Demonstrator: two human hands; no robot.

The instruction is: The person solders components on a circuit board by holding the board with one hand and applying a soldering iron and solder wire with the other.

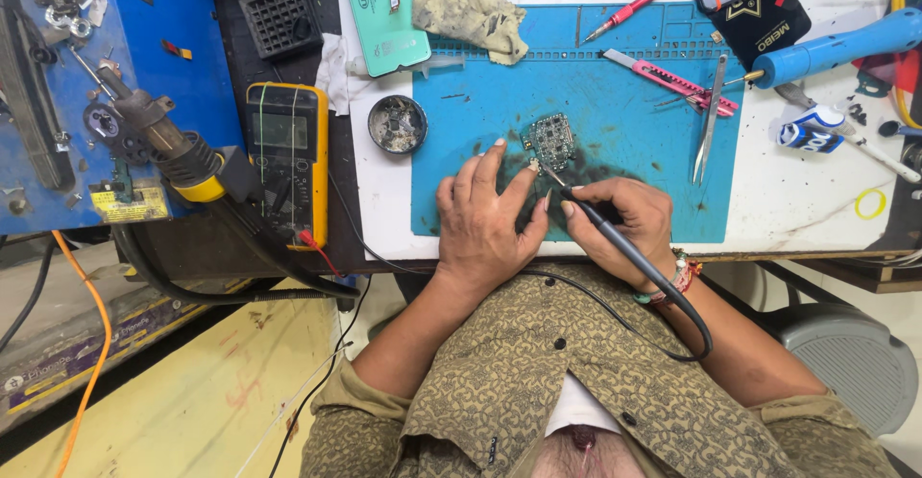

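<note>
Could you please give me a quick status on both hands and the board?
Right hand grips soldering iron, tip at circuit board. Left hand steadies board's lower edge. Tweezers lie apart, nothing obstructing.

Meter: a yellow multimeter (pixel 286 163) lies left of the blue work mat (pixel 663 190).
Tin: a round grey tin (pixel 397 123) sits just beside the mat's left edge.
Cutter: a pink utility knife (pixel 669 81) lies on the mat, near metal tweezers (pixel 710 119).
Rag: a stained cloth (pixel 471 18) overlaps the mat's top edge.
</note>
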